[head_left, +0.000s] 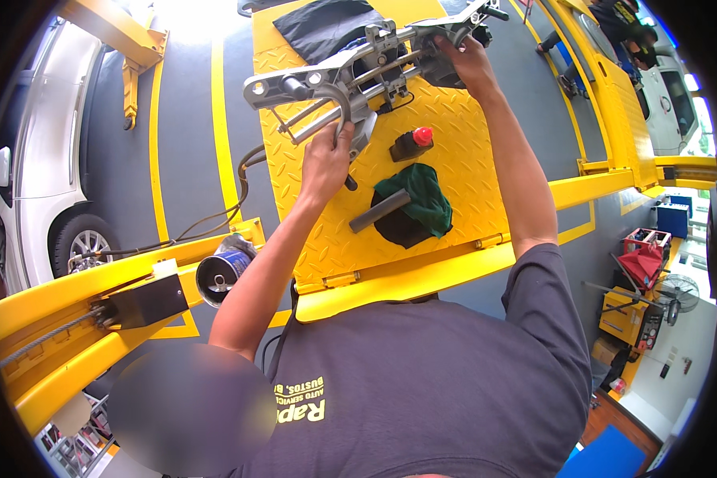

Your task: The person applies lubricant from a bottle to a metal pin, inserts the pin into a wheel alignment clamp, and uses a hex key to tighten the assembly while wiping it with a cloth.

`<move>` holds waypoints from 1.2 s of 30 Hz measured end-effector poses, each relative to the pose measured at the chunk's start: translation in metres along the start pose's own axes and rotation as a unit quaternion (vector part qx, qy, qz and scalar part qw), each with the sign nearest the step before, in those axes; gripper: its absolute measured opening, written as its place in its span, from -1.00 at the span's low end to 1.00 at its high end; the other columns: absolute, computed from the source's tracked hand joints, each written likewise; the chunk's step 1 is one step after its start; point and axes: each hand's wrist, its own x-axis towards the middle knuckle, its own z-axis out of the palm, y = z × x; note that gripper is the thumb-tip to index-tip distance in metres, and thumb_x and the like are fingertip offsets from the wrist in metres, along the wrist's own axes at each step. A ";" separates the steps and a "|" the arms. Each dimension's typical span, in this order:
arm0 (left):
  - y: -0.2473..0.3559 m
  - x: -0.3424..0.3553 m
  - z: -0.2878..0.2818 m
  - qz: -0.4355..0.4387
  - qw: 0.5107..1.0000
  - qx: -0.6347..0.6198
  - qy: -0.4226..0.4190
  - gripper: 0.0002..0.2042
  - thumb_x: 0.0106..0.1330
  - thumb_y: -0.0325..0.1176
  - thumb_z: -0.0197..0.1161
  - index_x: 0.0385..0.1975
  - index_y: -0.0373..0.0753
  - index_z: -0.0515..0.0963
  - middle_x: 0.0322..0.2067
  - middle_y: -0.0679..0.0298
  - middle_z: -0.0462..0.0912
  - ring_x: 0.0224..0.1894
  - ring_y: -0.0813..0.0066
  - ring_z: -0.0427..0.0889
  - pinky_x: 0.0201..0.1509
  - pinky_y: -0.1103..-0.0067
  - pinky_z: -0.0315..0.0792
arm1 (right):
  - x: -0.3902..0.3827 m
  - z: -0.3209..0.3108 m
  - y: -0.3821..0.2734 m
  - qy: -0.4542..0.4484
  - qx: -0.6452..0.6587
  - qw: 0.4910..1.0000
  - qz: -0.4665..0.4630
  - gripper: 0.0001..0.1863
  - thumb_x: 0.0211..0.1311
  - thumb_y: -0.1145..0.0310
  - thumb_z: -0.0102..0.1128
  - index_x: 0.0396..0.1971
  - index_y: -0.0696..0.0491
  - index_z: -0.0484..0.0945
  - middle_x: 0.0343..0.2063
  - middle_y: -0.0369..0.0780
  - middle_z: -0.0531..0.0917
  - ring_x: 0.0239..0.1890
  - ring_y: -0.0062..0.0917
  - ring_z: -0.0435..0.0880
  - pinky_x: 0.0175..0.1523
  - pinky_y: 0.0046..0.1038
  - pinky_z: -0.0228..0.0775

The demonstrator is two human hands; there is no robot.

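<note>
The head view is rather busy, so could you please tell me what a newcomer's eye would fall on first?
Probably the bright yellow platform in the middle, with its raised tread pattern. Across its far part, the left hand and the right hand hold a large grey metal device. Lower in the picture, a red-capped dark bottle shows just above a green cloth.

Floor: grey, 2 yellow stripes upper left
Wall: white, lower right
Fan: dark, right
Light: bright, top left
</note>
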 end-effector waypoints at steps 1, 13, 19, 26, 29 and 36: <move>-0.002 0.000 0.003 0.011 1.000 -0.004 0.012 -0.52 0.69 0.01 0.14 -0.08 -0.41 0.68 -0.41 -0.03 0.67 -0.34 0.10 0.62 -0.15 0.25 0.48 | -0.002 -0.001 -0.004 -0.001 -0.014 1.000 0.009 -0.50 0.46 0.03 0.45 0.14 0.14 0.74 -0.05 -0.17 0.83 -0.03 -0.47 0.75 0.14 -0.35 0.54; 0.002 -0.023 -0.019 -0.044 0.997 -0.061 -0.035 -0.46 0.65 0.07 0.23 0.21 -0.38 0.63 -0.09 -0.01 0.81 -0.03 0.19 0.77 0.15 0.34 0.57 | -0.154 -0.015 -0.106 -0.292 -0.211 0.927 -0.101 -0.36 0.20 0.30 0.61 0.29 0.01 0.61 0.21 -0.10 0.71 0.25 -0.20 0.67 0.41 -0.20 0.50; -0.007 -0.054 -0.046 0.018 0.991 0.054 -0.117 -0.12 0.44 0.24 0.41 0.55 -0.27 0.35 0.48 -0.19 0.40 0.50 -0.09 0.48 0.56 0.21 0.40 | -0.144 -0.004 -0.089 -0.211 -0.215 0.951 -0.072 -0.49 0.16 0.30 0.68 0.08 0.13 0.69 -0.09 -0.11 0.82 -0.10 -0.23 0.80 0.10 -0.23 0.63; -0.020 -0.060 -0.044 0.021 0.991 0.108 -0.082 -0.23 0.29 -0.24 0.59 0.48 -0.27 0.40 0.29 -0.08 0.53 0.33 -0.02 0.58 0.41 0.24 0.48 | -0.142 0.002 -0.076 -0.131 -0.239 0.962 -0.034 -0.47 0.23 0.28 0.65 0.13 0.17 0.67 -0.04 -0.07 0.83 -0.09 -0.20 0.82 0.10 -0.25 0.64; -0.019 -0.056 -0.039 0.011 0.993 0.094 -0.067 -0.41 0.32 -0.33 0.55 0.34 -0.28 0.52 0.10 -0.02 0.62 0.21 -0.03 0.64 0.30 0.22 0.51 | -0.143 0.003 -0.078 -0.149 -0.271 0.950 -0.046 -0.49 0.28 0.25 0.60 0.14 0.16 0.68 -0.02 -0.05 0.83 -0.04 -0.16 0.83 0.12 -0.25 0.64; -0.021 -0.057 -0.035 0.001 0.997 0.061 -0.043 -0.55 0.34 -0.37 0.51 0.22 -0.26 0.60 0.03 0.02 0.66 0.19 -0.07 0.64 0.31 0.19 0.48 | -0.187 -0.002 -0.166 -0.123 -0.533 0.834 0.074 -0.53 0.54 0.02 0.31 0.00 0.19 0.71 -0.02 0.05 0.81 0.04 -0.02 0.81 0.12 -0.09 0.61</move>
